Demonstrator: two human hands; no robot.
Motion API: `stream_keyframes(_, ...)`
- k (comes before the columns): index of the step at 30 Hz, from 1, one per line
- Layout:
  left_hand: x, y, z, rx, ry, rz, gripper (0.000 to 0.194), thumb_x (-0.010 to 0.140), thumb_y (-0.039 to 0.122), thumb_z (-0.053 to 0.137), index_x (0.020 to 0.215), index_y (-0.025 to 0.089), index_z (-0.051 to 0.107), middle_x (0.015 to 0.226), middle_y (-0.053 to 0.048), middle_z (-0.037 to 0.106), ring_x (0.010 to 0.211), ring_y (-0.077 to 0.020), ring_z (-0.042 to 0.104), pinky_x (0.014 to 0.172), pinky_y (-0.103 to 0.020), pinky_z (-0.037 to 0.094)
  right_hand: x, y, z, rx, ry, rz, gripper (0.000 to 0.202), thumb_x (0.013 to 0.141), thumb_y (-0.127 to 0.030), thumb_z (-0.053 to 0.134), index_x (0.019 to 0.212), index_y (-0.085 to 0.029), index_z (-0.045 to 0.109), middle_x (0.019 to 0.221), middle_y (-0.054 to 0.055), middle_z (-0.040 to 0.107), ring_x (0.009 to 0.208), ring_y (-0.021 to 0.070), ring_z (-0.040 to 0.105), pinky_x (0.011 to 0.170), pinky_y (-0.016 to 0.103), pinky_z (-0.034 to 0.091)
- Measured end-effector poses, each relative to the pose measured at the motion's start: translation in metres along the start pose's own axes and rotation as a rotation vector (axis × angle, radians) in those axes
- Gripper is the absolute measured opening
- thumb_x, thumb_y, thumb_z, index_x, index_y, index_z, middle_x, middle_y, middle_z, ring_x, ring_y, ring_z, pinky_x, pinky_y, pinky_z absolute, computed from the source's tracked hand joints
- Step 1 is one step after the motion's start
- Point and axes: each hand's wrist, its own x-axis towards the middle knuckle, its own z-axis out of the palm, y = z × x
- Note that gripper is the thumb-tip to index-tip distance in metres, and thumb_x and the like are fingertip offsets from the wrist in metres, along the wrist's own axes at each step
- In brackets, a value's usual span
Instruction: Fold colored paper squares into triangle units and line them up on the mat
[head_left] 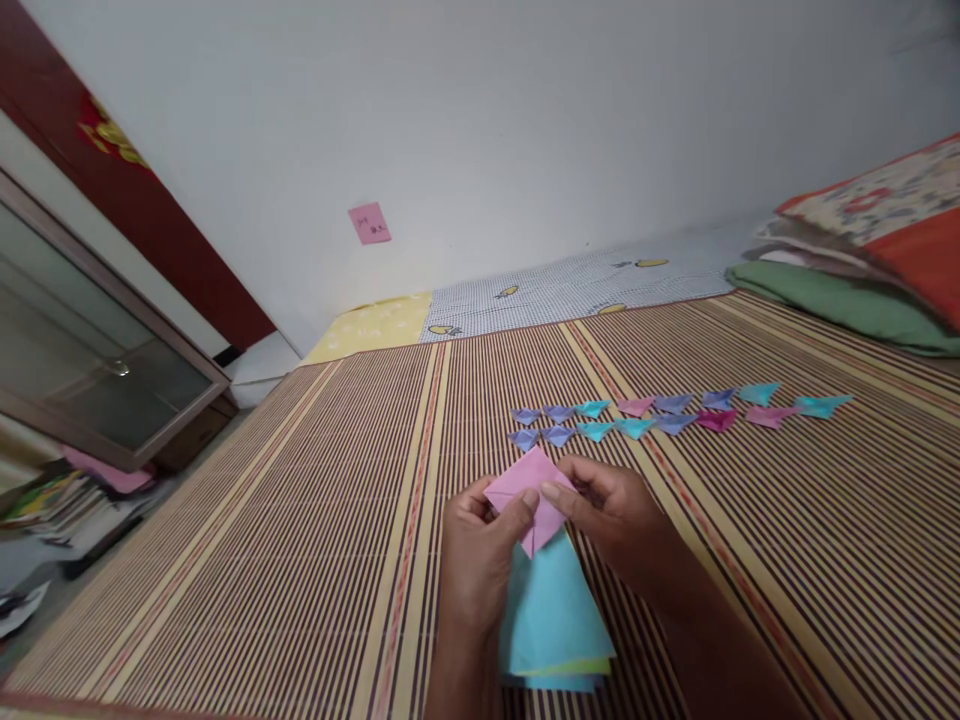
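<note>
A pink sheet of folded paper (534, 480), shaped like a diamond with creases, is held up between both hands. My left hand (480, 560) pinches its left side, the thumb lying on the front face. On the right side, my right hand (622, 510) grips the paper with its thumb near the middle and the fingers behind. Below the pink paper lies a stack of paper sheets (559, 615), light blue on top with yellow-green and blue edges showing. Beyond the hands, small folded paper boats (634, 428) in blue, purple and pink lie in two rows.
A striped bamboo mat (300, 520) covers the bed. Pillows (885, 240) are piled at the far right. A pink note (370, 223) is stuck on the white wall. At left stand a glass-fronted cabinet (90, 320) and a pile of books (60, 505).
</note>
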Motion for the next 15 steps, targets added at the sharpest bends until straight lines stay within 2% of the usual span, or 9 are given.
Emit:
stream_keyframes(4, -0.0014, 0.0009, -0.0005, 0.097, -0.053, -0.012, 0.022, 0.072, 0.028, 0.085, 0.073, 0.012, 0.071, 0.063, 0.000, 0.063, 0.056, -0.0103, 0.052, 0.054, -0.021, 0.041, -0.0006, -0.0022, 0.0037, 0.061, 0.068, -0.004, 0.014, 0.085, -0.032, 0.071, 0.086, -0.018, 0.069, 0.074, -0.001, 0.065, 0.069, 0.0152, 0.059, 0.063, 0.026, 0.046)
stream_keyframes(7, -0.0014, 0.0014, -0.0016, 0.062, -0.131, -0.035, 0.022, 0.072, 0.027, 0.086, 0.072, 0.012, 0.070, 0.063, 0.001, 0.062, 0.056, -0.0098, 0.051, 0.055, -0.021, 0.040, -0.0009, -0.0034, 0.0048, 0.085, 0.130, 0.002, 0.022, 0.088, -0.036, 0.069, 0.077, -0.017, 0.067, 0.067, -0.001, 0.061, 0.063, 0.0135, 0.054, 0.059, 0.025, 0.042)
stream_keyframes(10, -0.0008, 0.0006, -0.0027, -0.050, -0.219, -0.067, 0.022, 0.078, 0.032, 0.083, 0.080, 0.011, 0.075, 0.066, -0.001, 0.064, 0.060, -0.0103, 0.052, 0.061, -0.022, 0.043, -0.0010, -0.0055, 0.0040, 0.129, 0.168, 0.035, 0.028, 0.089, -0.040, 0.066, 0.073, -0.017, 0.066, 0.062, -0.003, 0.054, 0.057, 0.0115, 0.046, 0.052, 0.023, 0.036)
stream_keyframes(15, -0.0012, -0.0005, -0.0025, -0.077, -0.244, -0.077, 0.024, 0.085, 0.036, 0.077, 0.082, 0.012, 0.077, 0.065, -0.001, 0.063, 0.061, -0.0098, 0.049, 0.059, -0.021, 0.040, -0.0014, -0.0075, 0.0027, 0.112, 0.216, 0.039, 0.029, 0.087, -0.042, 0.067, 0.070, -0.017, 0.066, 0.060, -0.003, 0.052, 0.054, 0.0112, 0.044, 0.049, 0.023, 0.036)
